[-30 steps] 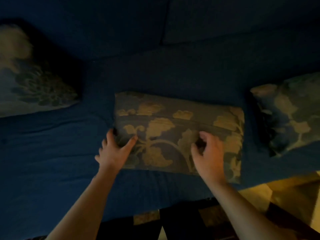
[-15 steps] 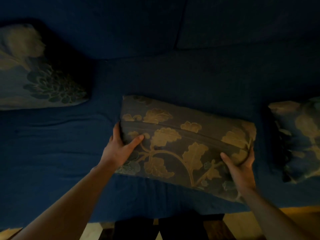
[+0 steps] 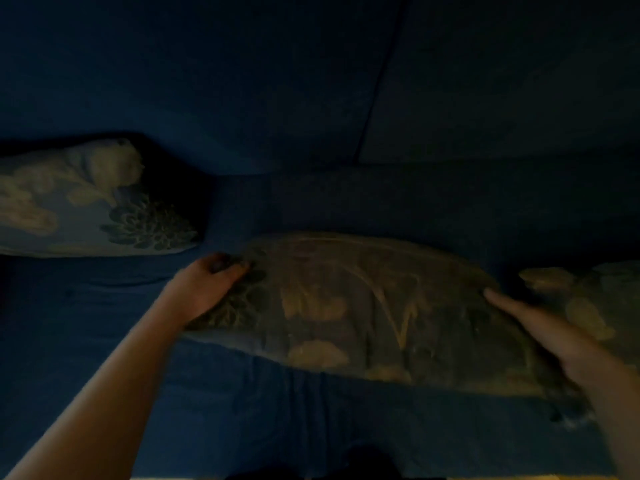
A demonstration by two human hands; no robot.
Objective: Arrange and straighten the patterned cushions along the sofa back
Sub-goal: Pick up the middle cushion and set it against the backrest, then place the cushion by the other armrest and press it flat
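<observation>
A dark cushion with a gold leaf pattern [image 3: 374, 313] lies across the middle of the blue sofa seat [image 3: 242, 403], blurred by motion. My left hand [image 3: 204, 289] grips its left end, fingers curled over the top corner. On the cushion's right end my right hand [image 3: 540, 327] lies flat, fingers stretched out along the fabric. A second patterned cushion [image 3: 86, 199] leans at the far left against the sofa back [image 3: 242, 81]. A third patterned cushion [image 3: 595, 306] shows at the right edge, partly behind my right hand.
The blue sofa back has a vertical seam [image 3: 377, 81] between two back pads. A strip of pale floor [image 3: 519, 477] shows along the bottom edge. The scene is dim.
The middle cushion has turned and moved toward the sofa back. My right hand shifted from gripping the lower right corner to lying flat on the right end. The view tilted upward.
</observation>
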